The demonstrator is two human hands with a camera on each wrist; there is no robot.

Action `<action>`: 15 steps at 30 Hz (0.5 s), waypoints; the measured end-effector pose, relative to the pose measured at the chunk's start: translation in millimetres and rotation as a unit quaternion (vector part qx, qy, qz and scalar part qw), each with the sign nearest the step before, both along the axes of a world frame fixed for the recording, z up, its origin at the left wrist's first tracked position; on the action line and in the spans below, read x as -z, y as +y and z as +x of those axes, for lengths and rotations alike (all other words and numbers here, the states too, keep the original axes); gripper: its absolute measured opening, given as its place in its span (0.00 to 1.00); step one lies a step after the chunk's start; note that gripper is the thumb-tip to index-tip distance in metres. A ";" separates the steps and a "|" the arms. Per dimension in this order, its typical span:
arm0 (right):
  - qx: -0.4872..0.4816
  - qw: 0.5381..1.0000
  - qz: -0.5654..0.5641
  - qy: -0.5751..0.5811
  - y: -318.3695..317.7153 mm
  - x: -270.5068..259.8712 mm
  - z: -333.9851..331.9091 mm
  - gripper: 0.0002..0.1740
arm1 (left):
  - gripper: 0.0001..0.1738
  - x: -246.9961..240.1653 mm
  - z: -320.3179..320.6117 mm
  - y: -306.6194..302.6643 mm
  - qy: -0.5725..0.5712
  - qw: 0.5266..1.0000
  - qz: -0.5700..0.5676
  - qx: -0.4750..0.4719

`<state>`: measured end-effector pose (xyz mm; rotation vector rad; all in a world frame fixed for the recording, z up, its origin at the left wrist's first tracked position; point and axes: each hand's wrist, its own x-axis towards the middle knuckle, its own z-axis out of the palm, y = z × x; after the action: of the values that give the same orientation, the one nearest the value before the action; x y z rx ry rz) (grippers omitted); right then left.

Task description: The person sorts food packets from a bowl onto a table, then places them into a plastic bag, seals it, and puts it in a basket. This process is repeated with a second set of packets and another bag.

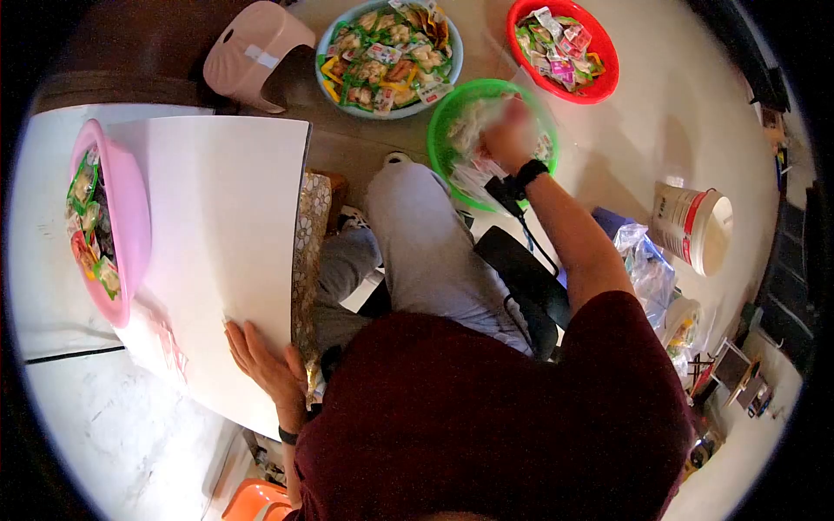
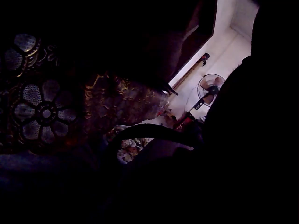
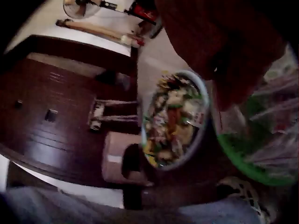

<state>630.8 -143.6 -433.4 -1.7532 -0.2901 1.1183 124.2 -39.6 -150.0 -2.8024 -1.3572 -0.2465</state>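
Note:
My left hand (image 1: 265,360) rests on the white tabletop (image 1: 217,226) near its edge, fingers extended. In the left wrist view the hand is lost in darkness; a flower-patterned cloth (image 2: 46,112) shows there. Over the green basin (image 1: 437,139) on the floor is my right hand (image 1: 511,143), blurred in the head view. Clear plastic (image 3: 280,126) and small packets lie in that basin, around the hand. The right wrist view shows the hand (image 3: 229,51) dark, its fingers pointing down at the plastic; I cannot tell whether they grip anything.
A blue basin (image 1: 323,76) and a red basin (image 1: 610,80) of packets stand beyond the green one. A pink basin (image 1: 135,226) with packets sits on the table's left. A pink stool (image 1: 252,56) is behind; a white bucket (image 1: 682,224) lies at right.

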 end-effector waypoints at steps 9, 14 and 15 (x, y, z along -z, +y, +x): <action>0.015 0.982 -0.152 0.113 -16.1 36.2 -34.0 0.06 | 0.38 -0.7 1.0 -0.1 0.000 1.000 -0.005 -0.005; 0.006 0.984 -0.158 0.088 -4.8 30.5 -36.9 0.06 | 0.39 -1.4 0.7 0.5 0.000 1.000 -0.005 -0.007; 0.020 0.980 -0.171 0.100 -0.6 21.6 -39.2 0.06 | 0.39 -0.2 -1.6 0.6 -0.002 1.000 -0.004 -0.003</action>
<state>591.6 -144.2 -455.0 -1.9123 0.0656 1.3641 122.6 -39.0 -149.9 -2.8058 -1.3703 -0.2473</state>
